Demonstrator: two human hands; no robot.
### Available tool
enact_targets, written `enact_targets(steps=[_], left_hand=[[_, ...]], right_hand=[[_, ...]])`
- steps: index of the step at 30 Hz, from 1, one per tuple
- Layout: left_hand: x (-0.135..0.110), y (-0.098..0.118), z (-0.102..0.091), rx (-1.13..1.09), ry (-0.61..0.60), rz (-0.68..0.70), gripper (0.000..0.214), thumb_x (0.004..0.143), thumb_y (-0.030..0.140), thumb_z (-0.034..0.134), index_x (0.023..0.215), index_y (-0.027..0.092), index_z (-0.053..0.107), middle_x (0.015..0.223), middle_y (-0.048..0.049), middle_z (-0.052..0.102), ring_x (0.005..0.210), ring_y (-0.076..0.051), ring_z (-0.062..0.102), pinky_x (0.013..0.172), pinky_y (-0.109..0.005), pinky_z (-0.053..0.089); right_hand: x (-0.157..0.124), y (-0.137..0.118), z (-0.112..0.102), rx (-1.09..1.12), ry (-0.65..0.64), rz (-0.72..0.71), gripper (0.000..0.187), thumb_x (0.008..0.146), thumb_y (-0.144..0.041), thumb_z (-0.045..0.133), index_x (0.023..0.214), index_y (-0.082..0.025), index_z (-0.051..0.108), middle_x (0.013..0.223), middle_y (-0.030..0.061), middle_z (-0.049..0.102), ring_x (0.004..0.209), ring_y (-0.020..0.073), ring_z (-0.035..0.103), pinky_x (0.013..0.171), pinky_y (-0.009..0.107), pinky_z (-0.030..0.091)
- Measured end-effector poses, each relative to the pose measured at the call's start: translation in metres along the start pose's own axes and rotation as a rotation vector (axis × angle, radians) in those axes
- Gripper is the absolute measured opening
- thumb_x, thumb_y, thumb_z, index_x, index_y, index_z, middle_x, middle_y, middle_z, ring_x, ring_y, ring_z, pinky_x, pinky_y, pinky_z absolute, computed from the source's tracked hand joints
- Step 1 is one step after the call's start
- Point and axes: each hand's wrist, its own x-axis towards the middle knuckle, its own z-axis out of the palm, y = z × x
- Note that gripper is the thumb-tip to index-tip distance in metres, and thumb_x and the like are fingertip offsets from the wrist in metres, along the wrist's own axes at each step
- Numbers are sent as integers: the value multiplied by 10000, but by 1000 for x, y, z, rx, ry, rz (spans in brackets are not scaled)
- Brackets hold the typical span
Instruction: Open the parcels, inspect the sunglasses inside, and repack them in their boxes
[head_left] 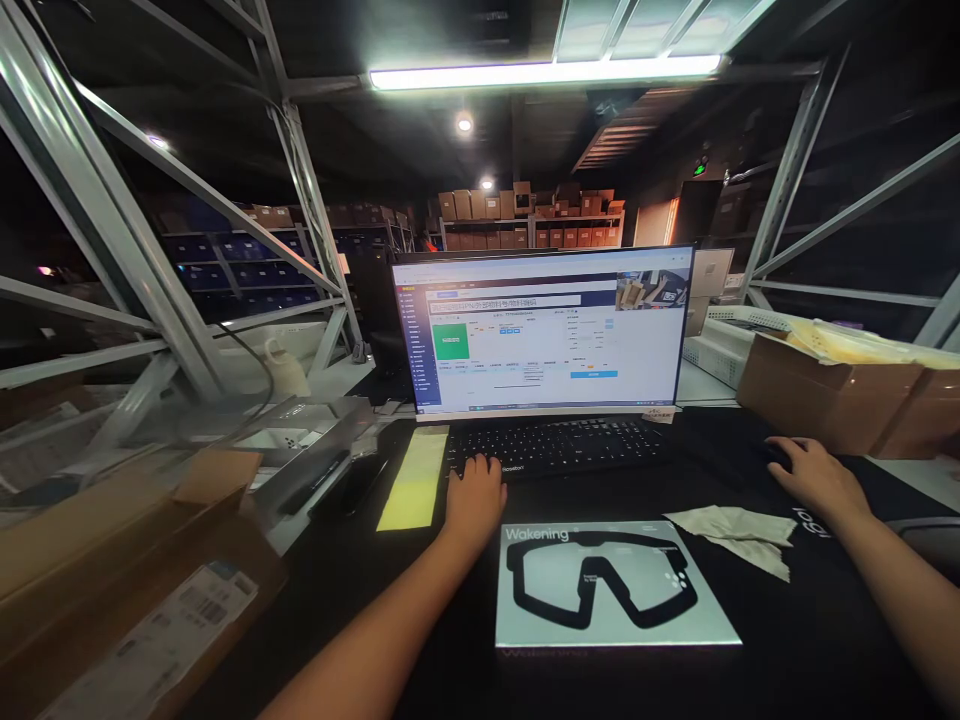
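Worktop (360,590) matte black, below a wide flat monitor (544,330) with glowing screen. On it, left hand (474,490) lies open, palm down, fingertips on the near left corner of the flat black plastic keyboard (559,445). To the right, right hand (814,478) cupped around a small rounded black mouse (776,455), mostly hidden. Between the forearms, near edge: flat square white carton (611,585) printed with a black goggle outline. Crumpled pale paper (731,535) just right of it; smooth yellow strip (414,478) left of the keyboard.
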Motion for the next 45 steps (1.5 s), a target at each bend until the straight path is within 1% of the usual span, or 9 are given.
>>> enact_targets(steps=[7,13,17,22,29,33,40,43,45], left_hand=[[0,0,0,9,2,4,373,960,271,512,1309,147,553,1336,-192,561,1197,-325,526,988,-517,461],[1,0,1,10,12,13,356,960,247,508,1293,136,566,1324,-195,572,1174,-329,545,979,-542,467],[1,0,2,11,21,20,349,958,235,506,1279,116,573,1309,-207,575,1171,-339,547,961,-546,476],[2,-1,2,17,19,16,345,960,243,516,1287,148,570,1328,-197,564,1205,-336,535,973,-531,472],[0,-1,-3,12,17,27,341,959,236,502,1274,125,571,1287,-201,585,1153,-338,557,950,-534,480],[0,-2,-5,-2,25,28,323,947,227,510,1248,132,584,1264,-196,596,1155,-341,557,947,-517,482],[0,-4,-9,-106,69,53,220,893,170,553,1089,138,649,1085,-167,650,1051,-335,610,904,-474,508],[2,-8,-14,-202,118,69,221,861,130,565,1060,149,658,1129,-165,651,1100,-333,604,974,-473,483],[3,-12,-23,-281,164,70,226,881,145,535,1071,154,657,1194,-167,641,1155,-331,584,1030,-476,454]], right_hand=[[-3,-3,-6,-1,11,36,493,955,-445,376,1377,-244,533,1363,187,486,1094,335,596,826,417,454],[-5,-8,-10,-4,36,43,471,963,-398,386,1368,-238,565,1361,188,506,1085,332,613,825,413,464],[-5,-9,-8,-7,67,46,468,945,-392,419,1361,-252,583,1364,174,514,1069,343,628,834,431,491],[-4,-6,-3,0,105,39,461,931,-391,437,1337,-257,607,1344,172,537,1055,358,636,833,458,514],[-3,-4,0,1,113,31,456,932,-403,436,1328,-253,607,1332,171,540,1011,354,650,817,456,518],[-2,-5,0,13,120,44,490,927,-409,447,1371,-233,556,1301,190,555,1014,366,648,801,464,520],[1,-8,3,16,166,99,572,892,-462,482,1372,-154,523,1243,218,571,997,382,652,822,488,513],[0,-9,2,5,207,98,574,885,-464,492,1363,-146,517,1225,209,573,1040,380,631,850,483,500],[-1,-10,1,-1,236,85,572,881,-455,503,1357,-137,516,1237,209,566,1077,380,611,875,480,489]])
